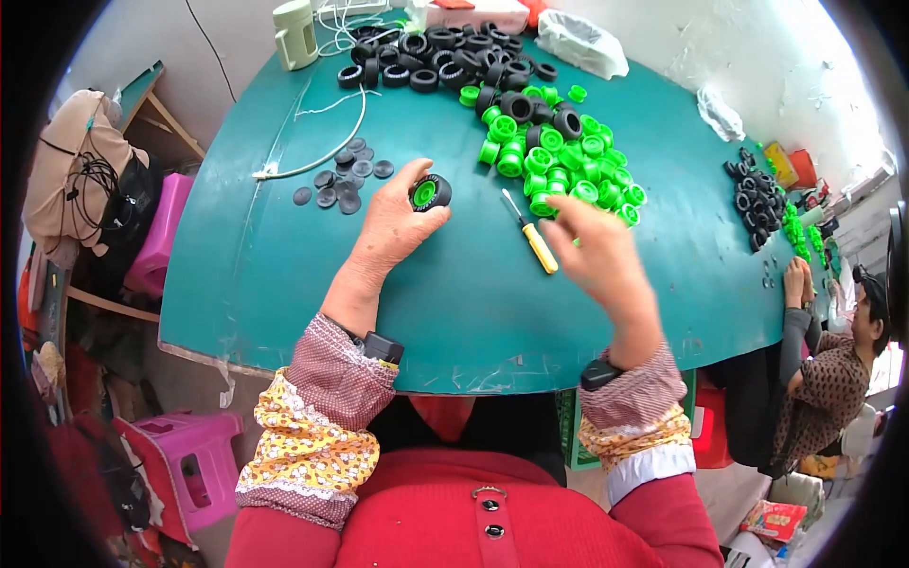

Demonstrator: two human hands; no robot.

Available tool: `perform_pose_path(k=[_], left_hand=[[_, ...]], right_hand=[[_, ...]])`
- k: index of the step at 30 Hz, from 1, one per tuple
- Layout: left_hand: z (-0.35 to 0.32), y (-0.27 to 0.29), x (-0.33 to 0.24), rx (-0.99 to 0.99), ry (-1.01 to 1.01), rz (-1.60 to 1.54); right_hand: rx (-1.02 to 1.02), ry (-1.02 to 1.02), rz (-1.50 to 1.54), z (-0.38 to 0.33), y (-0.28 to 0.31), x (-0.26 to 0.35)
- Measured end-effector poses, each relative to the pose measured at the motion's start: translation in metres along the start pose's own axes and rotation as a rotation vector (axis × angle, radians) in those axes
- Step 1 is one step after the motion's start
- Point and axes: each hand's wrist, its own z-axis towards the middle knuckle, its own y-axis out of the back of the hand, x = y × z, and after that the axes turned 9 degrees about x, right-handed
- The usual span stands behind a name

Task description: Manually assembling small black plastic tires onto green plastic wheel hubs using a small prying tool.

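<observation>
Between the thumb and fingers of my left hand point(396, 220) is a small toy wheel point(431, 193), a black tyre with a bright green hub inside it. My right hand point(603, 248), slightly blurred, hovers by the lower edge of a heap of green wheel hubs point(559, 159); its fingertips hide whether they grip anything. A screwdriver point(538, 248) with a yellow handle lies on the table between my hands, its tip pointing away from me. Several flat black discs point(348, 178) are scattered left of my left hand.
Black tyres point(445, 59) are piled at the back of the green table point(454, 312). A pale green mug point(295, 36) and a white cable point(331, 156) sit at the back left. On the right, another person point(838, 369) works beside more tyres point(756, 204). A pink stool point(194, 464) stands lower left.
</observation>
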Motion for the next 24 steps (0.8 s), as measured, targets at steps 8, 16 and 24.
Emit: perform_pose_path(k=[8,16,24], left_hand=[[-0.012,-0.011,-0.003,-0.270,-0.107,0.396],[-0.009,0.011,-0.006,-0.088,0.119,-1.015],[-0.003,0.012,0.006,-0.022,0.212,-1.403]], right_hand=[[0.102,-0.193,-0.276,-0.001,-0.058,-0.013],[0.238,-0.342,0.911,0.040,-0.071,0.003],[0.383,-0.293,1.477,0.046,-0.076,0.028]])
